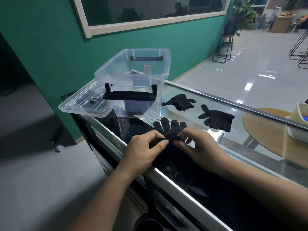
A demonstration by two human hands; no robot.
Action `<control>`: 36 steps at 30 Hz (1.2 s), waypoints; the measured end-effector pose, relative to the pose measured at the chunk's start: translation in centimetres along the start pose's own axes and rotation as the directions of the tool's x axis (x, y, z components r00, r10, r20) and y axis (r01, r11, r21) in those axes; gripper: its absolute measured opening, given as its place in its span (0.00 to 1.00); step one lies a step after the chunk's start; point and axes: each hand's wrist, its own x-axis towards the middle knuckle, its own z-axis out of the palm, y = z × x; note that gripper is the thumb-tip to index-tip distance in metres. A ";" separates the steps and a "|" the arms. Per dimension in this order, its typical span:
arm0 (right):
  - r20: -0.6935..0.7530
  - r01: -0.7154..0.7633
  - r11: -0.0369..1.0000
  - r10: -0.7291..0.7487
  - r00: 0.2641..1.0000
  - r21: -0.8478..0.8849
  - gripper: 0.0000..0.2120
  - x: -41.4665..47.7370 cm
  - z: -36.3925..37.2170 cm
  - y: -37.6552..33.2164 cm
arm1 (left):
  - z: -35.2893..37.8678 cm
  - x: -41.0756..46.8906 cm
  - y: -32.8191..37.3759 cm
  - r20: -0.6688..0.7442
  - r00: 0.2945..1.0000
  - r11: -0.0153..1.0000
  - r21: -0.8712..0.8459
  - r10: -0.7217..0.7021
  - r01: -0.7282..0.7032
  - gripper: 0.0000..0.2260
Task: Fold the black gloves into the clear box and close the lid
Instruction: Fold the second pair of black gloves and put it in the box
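Note:
A black glove (168, 129) lies on the glass counter top with its fingers pointing away from me. My left hand (143, 152) and my right hand (200, 147) both pinch its cuff edge, which is lifted and partly rolled over. Two more black gloves lie flat further right: one (180, 102) beside the box, one (216, 120) nearer the middle. The clear box (133, 80) stands open at the counter's left end, with black handles and something dark inside at the bottom. Its clear lid (86, 104) lies flat to the left of the box, partly under it.
The glass counter (250, 130) has a metal front edge and a raised metal rail at the back. A white container (300, 124) sits at the far right edge. Left of the counter the floor drops away below a green wall.

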 end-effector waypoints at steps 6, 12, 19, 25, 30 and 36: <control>-0.073 0.000 1.000 0.000 0.997 -0.013 0.14 0.2 0.0 0.0 | 0.4 0.2 -0.3 -0.099 0.993 0.997 0.053 0.069 -0.064 0.09; 0.007 0.245 0.955 -0.247 0.969 -0.167 0.06 0.4 0.4 0.4 | 0.9 0.0 -0.8 -0.136 0.978 0.979 0.146 0.161 -0.141 0.08; 0.053 0.227 0.938 -0.221 0.974 -0.260 0.08 0.2 0.4 0.9 | 1.0 -0.3 -0.8 -0.106 0.974 0.968 0.174 0.201 -0.181 0.04; 0.118 0.171 0.949 -0.144 0.983 -0.265 0.19 0.2 0.4 0.6 | 0.8 -0.3 -0.8 -0.015 0.985 0.954 0.252 0.169 -0.160 0.14; 0.073 0.150 0.957 -0.136 0.988 -0.250 0.12 0.4 0.5 0.6 | 0.9 -0.2 -0.9 -0.057 0.987 0.965 0.223 0.152 -0.136 0.07; -0.003 0.064 0.995 -0.064 0.998 -0.071 0.07 0.3 0.3 0.2 | 0.7 -0.1 -1.0 -0.072 0.994 0.993 0.093 0.085 -0.078 0.02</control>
